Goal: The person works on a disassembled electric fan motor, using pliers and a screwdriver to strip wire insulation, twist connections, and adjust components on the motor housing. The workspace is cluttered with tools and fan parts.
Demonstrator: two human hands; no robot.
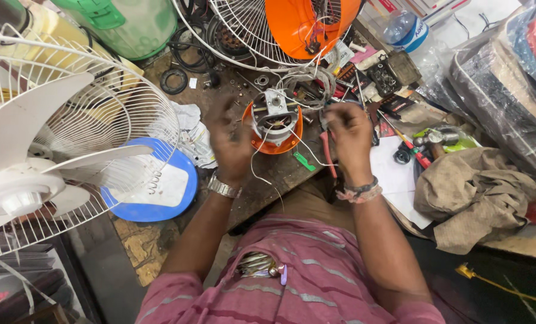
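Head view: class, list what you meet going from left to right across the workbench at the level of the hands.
White fan → blue base → left hand → fan motor → right hand → hammer → brown cloth.

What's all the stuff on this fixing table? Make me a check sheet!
Surface: dark, worn workbench, crowded.
Job's things: fan motor seated in an orange housing, between both hands.
Clutter: blue fan base, white rag, hammer, red-handled screwdriver, brown cloth, loose washers and screws.
Grippers: left hand blurred, beside the motor; right hand gripping thin wires.
Cables: white wires trailing from the motor.
Surroundings: white fan with grille, orange fan with guard, plastic bottle.
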